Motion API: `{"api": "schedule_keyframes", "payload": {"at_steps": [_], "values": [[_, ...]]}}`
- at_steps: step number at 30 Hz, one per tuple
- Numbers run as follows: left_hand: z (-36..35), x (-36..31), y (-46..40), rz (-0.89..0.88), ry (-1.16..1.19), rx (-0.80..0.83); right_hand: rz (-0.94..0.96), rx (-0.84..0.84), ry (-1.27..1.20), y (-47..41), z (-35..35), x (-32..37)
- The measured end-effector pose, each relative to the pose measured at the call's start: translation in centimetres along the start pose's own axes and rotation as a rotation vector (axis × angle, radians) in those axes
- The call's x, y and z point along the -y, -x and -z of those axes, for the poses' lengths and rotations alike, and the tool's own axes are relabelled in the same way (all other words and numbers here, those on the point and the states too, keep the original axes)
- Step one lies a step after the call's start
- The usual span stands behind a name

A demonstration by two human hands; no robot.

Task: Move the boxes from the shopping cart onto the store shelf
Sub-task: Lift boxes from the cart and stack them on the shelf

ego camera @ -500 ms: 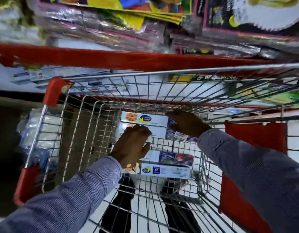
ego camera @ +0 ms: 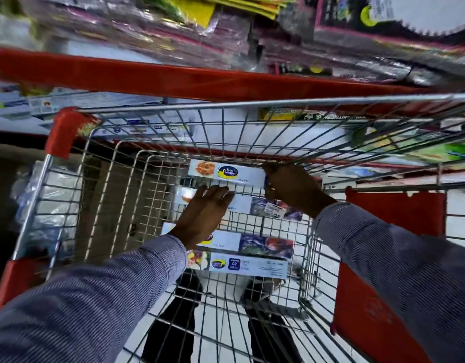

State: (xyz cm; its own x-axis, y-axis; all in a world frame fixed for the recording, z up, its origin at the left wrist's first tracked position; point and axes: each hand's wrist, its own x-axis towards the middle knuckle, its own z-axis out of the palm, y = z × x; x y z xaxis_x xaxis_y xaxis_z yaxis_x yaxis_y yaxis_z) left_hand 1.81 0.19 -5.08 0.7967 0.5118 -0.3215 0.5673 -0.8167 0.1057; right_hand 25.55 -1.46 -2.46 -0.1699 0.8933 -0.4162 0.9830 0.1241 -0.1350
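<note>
Your left hand (ego camera: 205, 213) lies flat, fingers spread and clamped on nothing, across the second box (ego camera: 242, 205), likely to steady the stack. Your right hand (ego camera: 291, 189) grips the right end of the far box (ego camera: 226, 172), ready to lift. All boxes are still in the cart (ego camera: 69, 205). The far cart wall and red shelf (ego camera: 174, 77) edge stand in the way.

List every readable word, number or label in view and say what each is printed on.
"30": blue square on the nearest box, seen upside down.
Oval blue and yellow logo on the farthest box: blurred, brand not certain.
White sticker on the second box: too small.
Shelf packaging: blurred, unreadable.
</note>
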Motion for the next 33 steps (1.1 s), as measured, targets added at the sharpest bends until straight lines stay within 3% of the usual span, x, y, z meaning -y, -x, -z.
{"api": "schedule_keyframes", "payload": {"at_steps": [7,12,19,21,27,33], "values": [[-0.5,-0.5,-0.6,0.018,0.021,0.03,-0.074,-0.035,0.027,1.7,2.0,0.9],[5.1,-1.6,2.5,0.006,0.14,-0.019,-0.052,-0.089,-0.02,4.5,6.5,2.4],[20.3,-2.1,10.3,-0.006,0.149,-0.142,0.091,-0.194,0.028,10.5,19.6,5.5],[25.9,-2.1,12.6,-0.01,0.159,-0.214,0.122,-0.272,0.147,12.7,24.5,6.5],[40.6,-2.1,17.3,-0.018,0.11,-0.457,0.227,-0.399,0.112,19.1,40.1,9.9],[52.9,-1.5,19.2,-0.01,0.066,-0.516,0.173,-0.55,0.175,24.0,52.6,11.4]]}}
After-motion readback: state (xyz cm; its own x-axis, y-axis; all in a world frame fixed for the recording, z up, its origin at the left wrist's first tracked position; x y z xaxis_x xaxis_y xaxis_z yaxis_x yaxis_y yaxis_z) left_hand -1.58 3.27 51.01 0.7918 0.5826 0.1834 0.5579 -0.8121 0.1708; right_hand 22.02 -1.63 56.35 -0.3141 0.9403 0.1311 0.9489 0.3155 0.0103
